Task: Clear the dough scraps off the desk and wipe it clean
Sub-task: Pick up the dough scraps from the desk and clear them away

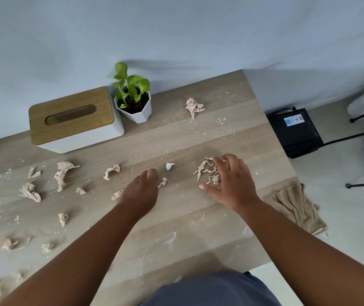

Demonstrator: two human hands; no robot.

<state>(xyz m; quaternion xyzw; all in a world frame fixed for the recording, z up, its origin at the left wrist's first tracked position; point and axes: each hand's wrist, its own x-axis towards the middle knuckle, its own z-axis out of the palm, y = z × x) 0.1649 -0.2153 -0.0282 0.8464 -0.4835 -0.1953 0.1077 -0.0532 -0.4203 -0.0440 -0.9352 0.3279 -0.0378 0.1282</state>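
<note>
Head view shows your right hand point(231, 182) spread over a tangled pile of beige dough strips point(207, 171) on the pale wood-grain tabletop point(176, 133). Your left hand point(142, 191) is curled, knuckles up; whether it holds anything, you cannot tell. More beige dough scraps point(61, 175) lie scattered leftward.

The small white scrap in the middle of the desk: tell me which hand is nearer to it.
Left. The left hand sits just below and left of the white scrap, its knuckles close beside it. The right hand lies farther off to the right, fingers on a tangled dough pile.
</note>
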